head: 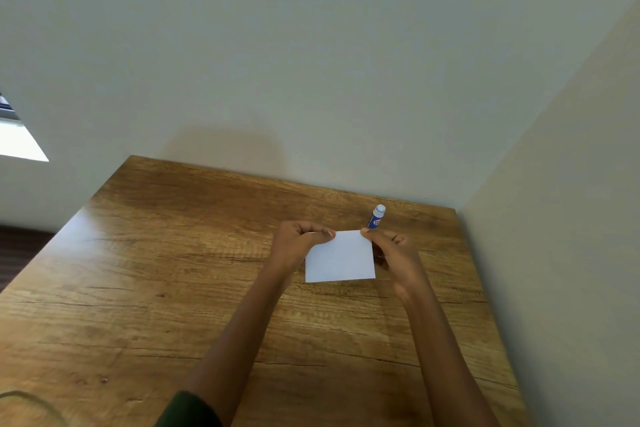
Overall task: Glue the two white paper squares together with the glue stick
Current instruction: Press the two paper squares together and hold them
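Paper (341, 258) between fingers (325, 234) (top corners)

This is a plain indoor room, home or office I cannot tell. A wood-grain desk (173, 270) fits into the corner of two bare pale walls (311, 45) at 1 o'clock. A bright window (17, 140) sits at 9 o'clock, with dark floor (17, 253) below it.

- We see a wood-grain tabletop (166, 288), its far and right edges against walls.
- A blue glue stick (375, 217) stands near the far right corner.
- Just beside it is a white paper square (341, 258); we cannot tell if it rests on the wood.
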A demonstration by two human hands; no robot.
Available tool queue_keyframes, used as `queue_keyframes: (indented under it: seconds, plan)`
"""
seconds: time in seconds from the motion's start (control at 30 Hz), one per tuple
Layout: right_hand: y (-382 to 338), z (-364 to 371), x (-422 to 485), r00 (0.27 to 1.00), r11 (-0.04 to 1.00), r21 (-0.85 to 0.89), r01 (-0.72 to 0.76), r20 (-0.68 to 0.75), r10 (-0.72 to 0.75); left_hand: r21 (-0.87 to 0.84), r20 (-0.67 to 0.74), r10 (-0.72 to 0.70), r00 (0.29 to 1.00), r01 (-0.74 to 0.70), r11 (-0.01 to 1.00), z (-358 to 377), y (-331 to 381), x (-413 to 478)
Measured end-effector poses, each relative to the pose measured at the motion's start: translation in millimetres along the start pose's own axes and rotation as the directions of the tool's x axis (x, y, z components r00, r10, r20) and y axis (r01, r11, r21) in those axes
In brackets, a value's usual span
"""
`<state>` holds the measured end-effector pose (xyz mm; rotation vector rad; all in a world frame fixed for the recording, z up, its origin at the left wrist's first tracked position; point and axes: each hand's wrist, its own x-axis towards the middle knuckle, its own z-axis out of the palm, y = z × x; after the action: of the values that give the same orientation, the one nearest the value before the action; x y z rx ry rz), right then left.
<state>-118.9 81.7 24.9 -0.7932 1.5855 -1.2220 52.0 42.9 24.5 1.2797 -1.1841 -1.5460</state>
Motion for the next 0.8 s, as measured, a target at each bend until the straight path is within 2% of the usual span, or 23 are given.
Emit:
queue_keyframes:
  seconds: [0.47, 0.7, 0.8]
  plan:
    - [-1, 0, -3, 0.999, 0.999, -0.023, 0.023, -0.041, -0.024, -0.002, 0.048, -0.083, 0.995, 0.084, 0.997, -12, -2, 2]
    - [-3, -1, -4, 0.998, 1.000, 0.002, 0.020, -0.057, -0.020, -0.021, 0.128, -0.041, 0.991, 0.044, 0.999, -14, -5, 4]
    - [-2, -3, -4, 1.000, 1.000, 0.007, 0.026, -0.005, -0.026, -0.047, 0.109, -0.031, 0.994, 0.036, 0.998, -13, -6, 5]
